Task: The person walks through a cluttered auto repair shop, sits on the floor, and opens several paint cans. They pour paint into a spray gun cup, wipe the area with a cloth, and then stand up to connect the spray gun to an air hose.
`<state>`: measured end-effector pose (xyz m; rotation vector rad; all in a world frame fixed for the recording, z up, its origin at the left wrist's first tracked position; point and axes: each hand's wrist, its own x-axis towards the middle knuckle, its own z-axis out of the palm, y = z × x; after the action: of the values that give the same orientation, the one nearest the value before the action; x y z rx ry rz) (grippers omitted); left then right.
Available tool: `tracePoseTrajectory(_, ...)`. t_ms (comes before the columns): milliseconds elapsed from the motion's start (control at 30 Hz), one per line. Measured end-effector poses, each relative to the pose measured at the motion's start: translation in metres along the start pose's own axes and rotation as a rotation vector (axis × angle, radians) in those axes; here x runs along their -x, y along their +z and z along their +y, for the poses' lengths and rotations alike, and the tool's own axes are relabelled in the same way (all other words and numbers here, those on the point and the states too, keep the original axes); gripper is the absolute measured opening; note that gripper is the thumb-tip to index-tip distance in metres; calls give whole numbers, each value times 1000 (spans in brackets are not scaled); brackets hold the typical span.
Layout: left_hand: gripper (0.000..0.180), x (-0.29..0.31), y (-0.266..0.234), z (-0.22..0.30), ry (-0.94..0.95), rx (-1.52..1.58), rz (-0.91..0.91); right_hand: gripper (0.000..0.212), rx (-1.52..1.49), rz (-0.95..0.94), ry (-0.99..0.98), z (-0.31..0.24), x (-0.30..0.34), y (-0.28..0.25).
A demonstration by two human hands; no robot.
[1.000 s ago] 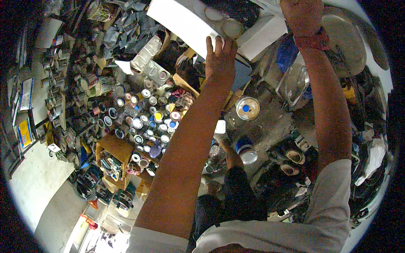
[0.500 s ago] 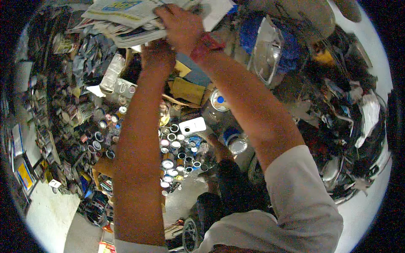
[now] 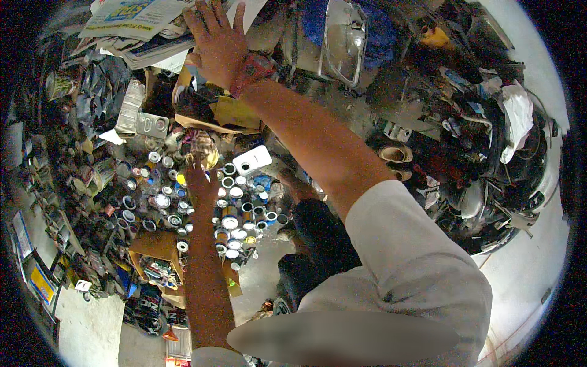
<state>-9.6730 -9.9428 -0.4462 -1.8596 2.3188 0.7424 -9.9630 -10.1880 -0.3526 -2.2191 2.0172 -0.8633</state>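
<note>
Left hand [image 3: 202,181] now lower, over small containers [image 3: 229,222], right hand [image 3: 219,52] beside newspapers [image 3: 131,23]

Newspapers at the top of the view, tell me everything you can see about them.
The newspapers form an untidy, layered stack, cut off by the picture's upper edge. They look like thin, greyish-white printed paper, with a blue and yellow patch on the top sheet. Several sheets look folded, their near edges uneven. The right hand spreads its fingers over their right end; whether it presses on them is unclear. What supports the stack cannot be made out.
</note>
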Motion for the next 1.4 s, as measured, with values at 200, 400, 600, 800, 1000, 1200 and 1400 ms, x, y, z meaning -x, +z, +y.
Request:
tracePoseTrajectory(200,77,378,129,-64,-472,338,-600,78,-251,25,65,-31,90,-35)
tracePoseTrajectory(400,54,556,58,40,-360,456,-708,79,130,-965,209,-25,317,-108)
tracePoseTrajectory(600,46,520,-23,133,-822,874,21,68,235,-1721,285,43,473,-203)
tracePoseTrajectory(800,57,526,-62,168,-1059,903,13,60,186,-1563,19,48,398,-145)
tracePoseTrajectory(1000,53,641,-18,224,-1397,1163,493,55,-49,-987,-417,-62,232,-32)
tracePoseTrajectory(1200,52,769,113,318,-1515,1067,315,25,-509,-1095,-376,-258,219,-38)
tracePoseTrajectory(1400,54,786,103,356,-1564,1128,-2,43,-303,-1406,-329,-293,390,-105)
